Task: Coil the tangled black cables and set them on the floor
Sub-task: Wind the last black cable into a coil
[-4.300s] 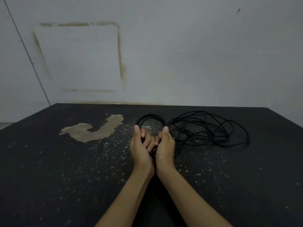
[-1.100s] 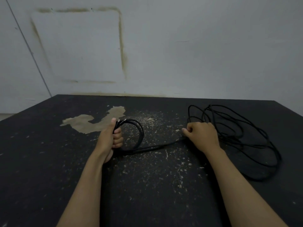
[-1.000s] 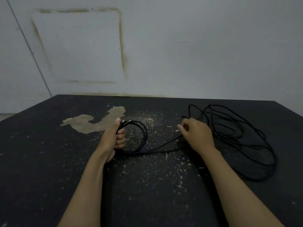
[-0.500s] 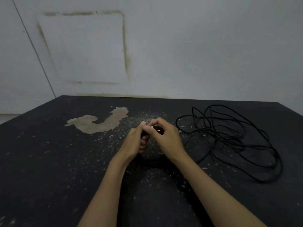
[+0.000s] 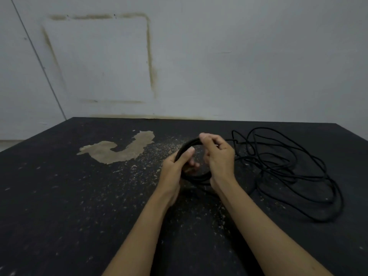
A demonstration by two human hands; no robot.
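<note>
Now both hands point(image 5: 199, 160) on coil point(image 5: 196, 177), lifted, wider

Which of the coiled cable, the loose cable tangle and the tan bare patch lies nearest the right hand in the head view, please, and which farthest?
From the right hand:
1. Coiled cable, held in its grip.
2. Loose cable tangle, just to its right.
3. Tan bare patch, far left, beyond the left hand.

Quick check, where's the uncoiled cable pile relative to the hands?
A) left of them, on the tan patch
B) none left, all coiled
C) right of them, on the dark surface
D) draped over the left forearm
C: the loose cable sprawls on the dark surface right of both hands, which hold the coil.
</note>
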